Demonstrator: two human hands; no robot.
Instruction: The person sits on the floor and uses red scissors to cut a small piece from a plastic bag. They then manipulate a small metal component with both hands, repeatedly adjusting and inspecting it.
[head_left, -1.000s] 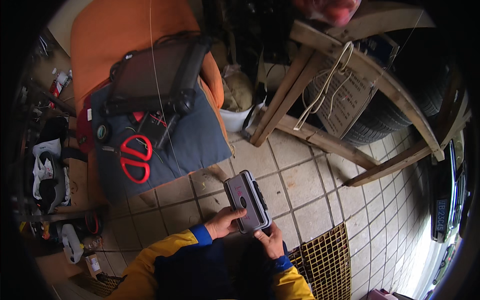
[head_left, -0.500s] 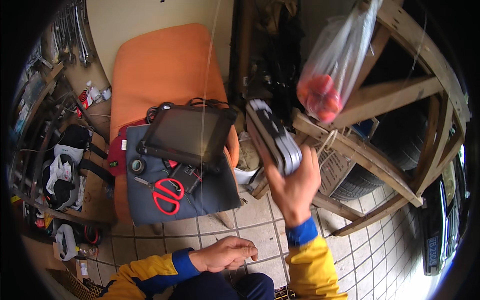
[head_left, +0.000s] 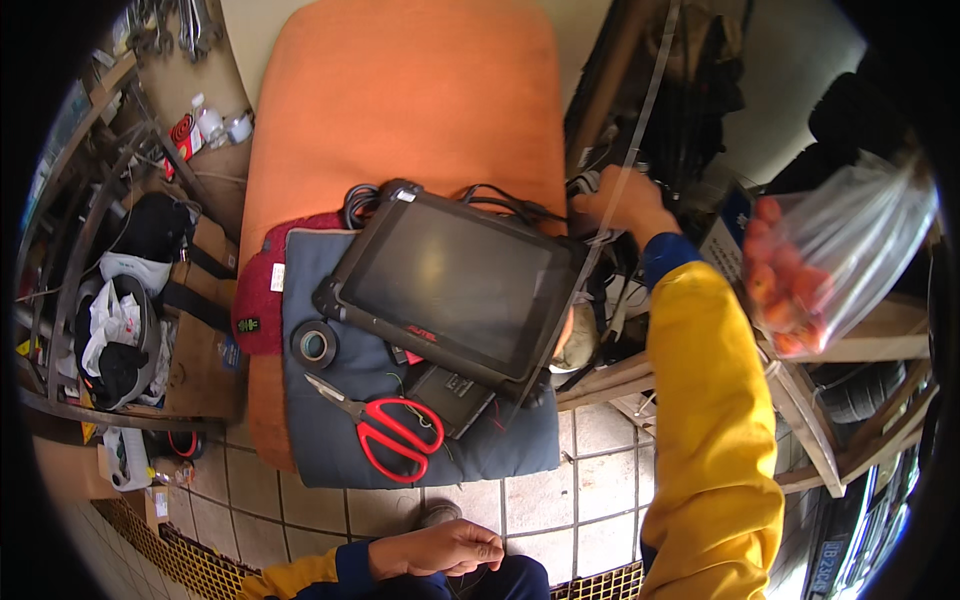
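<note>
My left hand rests low over my lap, thumb and fingers pinched together. Whatever may be between them is too small to name. My right hand reaches far forward, past the right side of an orange chair. Its fingers are closed at a grey-and-black flat object, mostly hidden by the hand. On the chair's grey cushion lie a black tablet-like device, red-handled scissors, a roll of dark tape and a small black box partly under the tablet.
At the right, a clear bag of red fruit hangs near a wooden frame. Left of the chair stands a cluttered shelf with bottles and a bag-like bundle. Dark items crowd the space beyond my right hand.
My right hand has carried the grey-and-black object forward, to beside the chair. The view has swung right and closer over the chair. My left hand stays pinched near my lap.
</note>
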